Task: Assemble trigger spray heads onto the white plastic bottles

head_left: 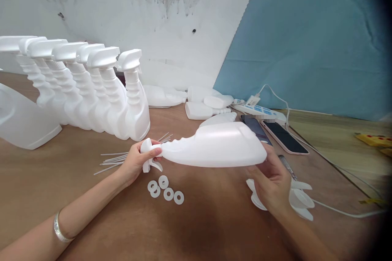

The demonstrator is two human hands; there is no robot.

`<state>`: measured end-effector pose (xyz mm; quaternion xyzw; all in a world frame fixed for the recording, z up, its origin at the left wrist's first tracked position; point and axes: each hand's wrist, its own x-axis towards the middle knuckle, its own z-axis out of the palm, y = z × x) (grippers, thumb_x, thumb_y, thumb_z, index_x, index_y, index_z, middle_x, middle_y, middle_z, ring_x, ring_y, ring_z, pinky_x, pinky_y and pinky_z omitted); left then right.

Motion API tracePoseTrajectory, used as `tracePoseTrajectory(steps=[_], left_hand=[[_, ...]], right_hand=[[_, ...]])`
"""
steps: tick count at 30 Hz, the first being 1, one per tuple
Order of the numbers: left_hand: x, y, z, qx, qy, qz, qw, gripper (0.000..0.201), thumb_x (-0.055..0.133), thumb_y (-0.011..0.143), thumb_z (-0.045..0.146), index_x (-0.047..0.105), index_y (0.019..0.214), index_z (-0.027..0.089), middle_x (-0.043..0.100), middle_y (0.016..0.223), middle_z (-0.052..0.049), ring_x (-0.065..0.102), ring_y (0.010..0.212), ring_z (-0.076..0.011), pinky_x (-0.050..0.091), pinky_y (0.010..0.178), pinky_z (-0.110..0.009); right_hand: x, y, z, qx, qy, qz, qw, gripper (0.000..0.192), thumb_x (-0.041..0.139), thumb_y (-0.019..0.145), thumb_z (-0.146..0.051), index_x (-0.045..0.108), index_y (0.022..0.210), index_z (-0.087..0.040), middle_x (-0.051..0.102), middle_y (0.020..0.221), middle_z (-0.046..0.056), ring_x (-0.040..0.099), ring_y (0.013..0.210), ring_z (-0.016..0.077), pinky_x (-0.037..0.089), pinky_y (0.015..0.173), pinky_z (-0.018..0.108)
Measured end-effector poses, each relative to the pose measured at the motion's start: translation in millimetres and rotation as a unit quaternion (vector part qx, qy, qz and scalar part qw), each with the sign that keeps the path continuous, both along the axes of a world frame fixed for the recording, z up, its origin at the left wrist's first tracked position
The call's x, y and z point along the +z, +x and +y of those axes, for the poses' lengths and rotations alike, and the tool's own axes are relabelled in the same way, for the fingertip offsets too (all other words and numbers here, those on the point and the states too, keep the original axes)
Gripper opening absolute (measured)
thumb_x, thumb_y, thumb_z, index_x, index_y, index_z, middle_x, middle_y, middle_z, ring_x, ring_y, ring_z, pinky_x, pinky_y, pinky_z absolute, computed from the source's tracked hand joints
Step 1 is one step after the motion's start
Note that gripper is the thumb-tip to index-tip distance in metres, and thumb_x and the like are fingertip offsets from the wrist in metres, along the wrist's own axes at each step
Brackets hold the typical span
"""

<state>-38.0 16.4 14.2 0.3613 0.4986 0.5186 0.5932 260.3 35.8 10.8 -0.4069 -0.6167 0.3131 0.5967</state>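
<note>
A white plastic spray bottle point(219, 146) lies on its side in the air above the brown table point(196, 228). My right hand point(271, 183) grips its wide base. My left hand point(136, 162) is closed around the white trigger sprayer head point(148, 155) at the bottle's neck. Just below the bottle, several white flat rings point(165, 189) lie on the table. Thin white dip tubes point(122, 157) lie behind my left hand.
A row of several upright finished spray bottles point(92, 89) stands at the back left. Empty bottles point(202, 104) lie at the back middle. Two phones point(275, 132) and a power strip point(260, 111) lie to the right, loose trigger heads point(301, 202) beside my right hand.
</note>
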Motion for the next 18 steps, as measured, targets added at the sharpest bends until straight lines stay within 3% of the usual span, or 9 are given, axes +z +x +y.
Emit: tracePoseTrajectory(steps=[5,10,13,16,18], left_hand=[[1.0,0.4,0.0,-0.003,0.001,-0.003,1.000,0.037,0.078,0.054,0.031,0.060,0.081,0.012,0.061,0.065,0.000,0.053,0.054,-0.0069,0.044,0.052,-0.017],[-3.6,-2.3,-0.6,-0.055,0.013,0.039,0.998,0.037,0.078,0.056,0.029,0.060,0.084,0.014,0.059,0.065,0.001,0.054,0.057,-0.0088,0.044,0.052,-0.018],[-4.1,-4.3,-0.6,-0.063,0.033,0.066,0.995,0.036,0.078,0.056,0.027,0.060,0.085,0.015,0.058,0.068,0.002,0.053,0.059,-0.0086,0.044,0.054,-0.018],[-1.7,-4.7,-1.6,-0.070,0.061,0.106,0.990,0.036,0.077,0.057,0.025,0.061,0.087,0.015,0.059,0.071,0.001,0.052,0.060,-0.0088,0.043,0.054,-0.018],[0.0,-3.3,-3.6,-0.079,0.104,0.145,0.981,0.035,0.077,0.058,0.024,0.061,0.087,0.016,0.061,0.076,0.000,0.054,0.065,-0.0104,0.043,0.056,-0.019]], right_hand=[[-0.2,2.6,3.2,-0.040,0.011,-0.011,0.999,0.033,0.067,0.067,-0.027,0.058,0.099,-0.029,0.049,0.101,0.002,0.046,0.100,0.0214,0.033,0.096,0.041],[1.0,-1.7,0.5,-0.057,0.011,0.048,0.997,0.025,0.068,0.066,-0.034,0.049,0.080,-0.024,0.052,0.105,0.003,0.048,0.106,0.0227,0.036,0.093,0.041],[2.8,-1.9,-0.3,-0.055,-0.017,0.055,0.997,0.030,0.069,0.065,-0.037,0.045,0.076,-0.024,0.054,0.090,0.001,0.053,0.088,0.0181,0.043,0.078,0.031],[3.8,-1.0,-0.3,-0.094,-0.046,0.044,0.994,0.033,0.069,0.063,-0.041,0.046,0.079,-0.024,0.050,0.075,-0.003,0.048,0.068,0.0124,0.040,0.060,0.022],[4.6,-1.1,-0.2,-0.116,-0.078,0.040,0.989,0.036,0.068,0.063,-0.044,0.047,0.085,-0.024,0.052,0.075,-0.002,0.048,0.065,0.0123,0.039,0.054,0.021]])
